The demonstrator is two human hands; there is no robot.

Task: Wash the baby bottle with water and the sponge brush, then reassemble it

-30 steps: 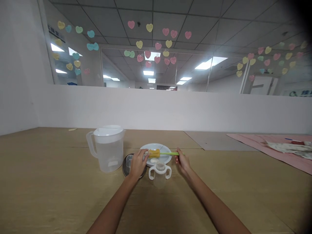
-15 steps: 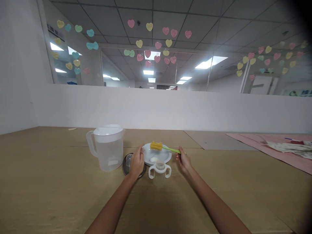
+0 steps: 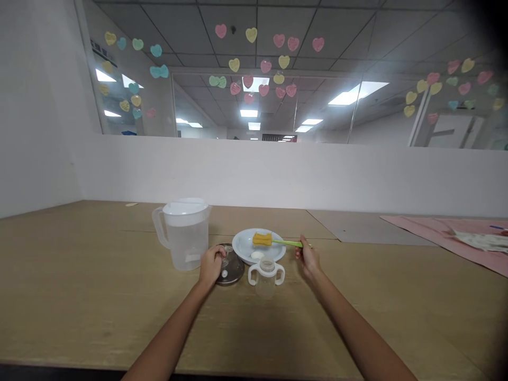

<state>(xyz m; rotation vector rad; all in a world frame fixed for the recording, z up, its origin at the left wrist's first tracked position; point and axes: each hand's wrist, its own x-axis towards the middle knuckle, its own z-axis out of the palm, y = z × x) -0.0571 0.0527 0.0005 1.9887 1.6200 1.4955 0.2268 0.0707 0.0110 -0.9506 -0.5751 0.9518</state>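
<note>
My right hand (image 3: pixel 308 259) pinches the green handle of a bottle brush (image 3: pixel 278 241), whose yellow sponge head hangs just over a white plate (image 3: pixel 243 244). A small white piece lies on the plate. In front of the plate stands a clear baby bottle (image 3: pixel 266 275) with two white handles and no lid. My left hand (image 3: pixel 210 264) rests with curled fingers on the rim of a small metal dish (image 3: pixel 233 272), close to a clear cap in it. What the fingers hold, if anything, is hidden.
A translucent lidded water pitcher (image 3: pixel 183 233) stands left of the dish. A pink cloth (image 3: pixel 444 234) with some items lies at the far right of the wooden table (image 3: pixel 79 286). A white partition wall runs behind the table.
My left hand let go of the sponge head and moved left from the plate to the metal dish. The right hand lifted the brush off the plate slightly.
</note>
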